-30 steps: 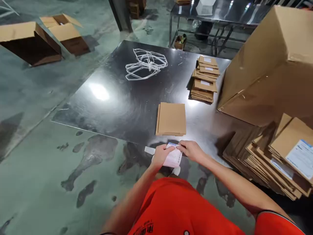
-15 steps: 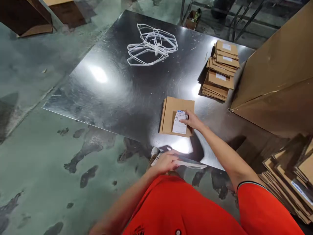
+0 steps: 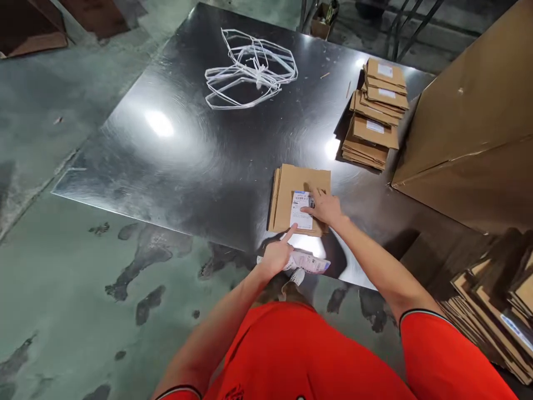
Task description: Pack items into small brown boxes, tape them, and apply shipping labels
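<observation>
On the metal table lies a small stack of flat cardboard pieces point(image 3: 285, 194), and a white printed label point(image 3: 301, 216) sits on its top piece. My right hand point(image 3: 325, 208) rests over the label's right side with fingers stretched and apart. My left hand point(image 3: 278, 255) is at the table's front edge, its index finger extended onto the label's lower edge. Its other fingers are closed on a strip of printed labels point(image 3: 310, 262), which hangs partly over the edge toward my body. The grip itself is partly hidden.
The shiny metal table point(image 3: 166, 161) carries a tangle of white strapping point(image 3: 258, 75) at the back. Stacked labelled cardboard point(image 3: 375, 133) stands back right, beside a large cardboard box point(image 3: 462, 128). More flat cardboard point(image 3: 487, 316) is piled at the lower right.
My left hand has moved up from below the table edge, bringing the label strip and touching the label. My right hand's fingers have spread from holding the label to lying over it.
</observation>
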`<state>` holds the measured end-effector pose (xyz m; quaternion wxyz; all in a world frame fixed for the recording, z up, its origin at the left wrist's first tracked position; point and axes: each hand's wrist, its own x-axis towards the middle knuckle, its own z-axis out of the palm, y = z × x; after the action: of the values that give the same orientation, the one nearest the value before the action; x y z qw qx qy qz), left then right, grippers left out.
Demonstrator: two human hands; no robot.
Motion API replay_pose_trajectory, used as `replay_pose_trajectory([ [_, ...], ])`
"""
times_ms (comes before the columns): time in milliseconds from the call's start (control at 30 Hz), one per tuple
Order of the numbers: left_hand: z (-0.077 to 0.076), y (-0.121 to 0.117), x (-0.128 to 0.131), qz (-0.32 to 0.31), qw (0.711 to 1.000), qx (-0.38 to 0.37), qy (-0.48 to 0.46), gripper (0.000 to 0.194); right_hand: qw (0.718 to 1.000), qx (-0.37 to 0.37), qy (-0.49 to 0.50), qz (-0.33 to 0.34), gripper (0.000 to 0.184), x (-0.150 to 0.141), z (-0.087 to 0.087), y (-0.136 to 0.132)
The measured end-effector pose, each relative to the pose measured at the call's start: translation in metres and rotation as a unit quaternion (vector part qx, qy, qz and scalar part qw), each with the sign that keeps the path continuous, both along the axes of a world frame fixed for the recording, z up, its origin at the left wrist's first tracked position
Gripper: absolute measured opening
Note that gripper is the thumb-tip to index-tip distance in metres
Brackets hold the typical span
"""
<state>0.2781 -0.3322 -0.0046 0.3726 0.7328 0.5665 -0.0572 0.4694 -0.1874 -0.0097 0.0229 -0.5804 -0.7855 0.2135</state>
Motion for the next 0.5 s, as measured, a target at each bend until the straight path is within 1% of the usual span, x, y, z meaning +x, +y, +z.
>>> replay_pose_trajectory([
  [67,-0.005,-0.001,0.001,0.036,0.999,-0.003,-0.025,0.025,0.996,0.059,-0.008,-0.060,0.076,-0.011,0.002,-0.010],
  [100,-0.008,-0.001,0.000,0.051,0.998,-0.004,-0.039,0.025,0.995,0.079,0.007,-0.058,0.074,-0.019,0.001,-0.016],
  [133,-0.010,-0.001,0.000,0.062,0.997,-0.004,-0.049,0.024,0.996,0.087,0.033,-0.019,0.069,-0.028,-0.002,-0.023],
  [167,-0.012,-0.001,0.000,0.070,0.996,-0.005,-0.054,0.023,0.993,0.081,0.063,0.051,0.065,-0.038,-0.006,-0.029],
  [200,-0.013,-0.001,-0.001,0.075,0.996,-0.008,-0.056,0.022,0.985,0.068,0.089,0.130,0.061,-0.045,-0.010,-0.032],
  [233,-0.014,-0.002,-0.001,0.082,0.995,-0.010,-0.059,0.021,0.974,0.053,0.104,0.194,0.058,-0.049,-0.016,-0.031],
  [267,-0.015,-0.002,-0.002,0.089,0.994,-0.012,-0.063,0.021,0.967,0.043,0.106,0.226,0.056,-0.048,-0.021,-0.027],
  [300,-0.015,-0.002,-0.002,0.095,0.993,-0.015,-0.068,0.022,0.969,0.038,0.097,0.224,0.055,-0.042,-0.027,-0.020],
  [333,-0.015,-0.002,-0.002,0.102,0.992,-0.017,-0.072,0.023,0.978,0.038,0.082,0.190,0.054,-0.031,-0.031,-0.012],
  [400,-0.013,-0.001,-0.002,0.111,0.990,-0.023,-0.085,0.025,0.996,0.043,0.047,0.070,0.055,-0.001,-0.036,-0.001],
  [433,-0.012,-0.001,-0.002,0.121,0.987,-0.033,-0.100,0.025,0.998,0.046,0.033,-0.001,0.056,0.014,-0.037,-0.001],
  [500,-0.008,0.000,-0.003,0.149,0.976,-0.064,-0.145,0.025,0.988,0.044,0.024,-0.144,0.059,0.033,-0.036,-0.016],
])
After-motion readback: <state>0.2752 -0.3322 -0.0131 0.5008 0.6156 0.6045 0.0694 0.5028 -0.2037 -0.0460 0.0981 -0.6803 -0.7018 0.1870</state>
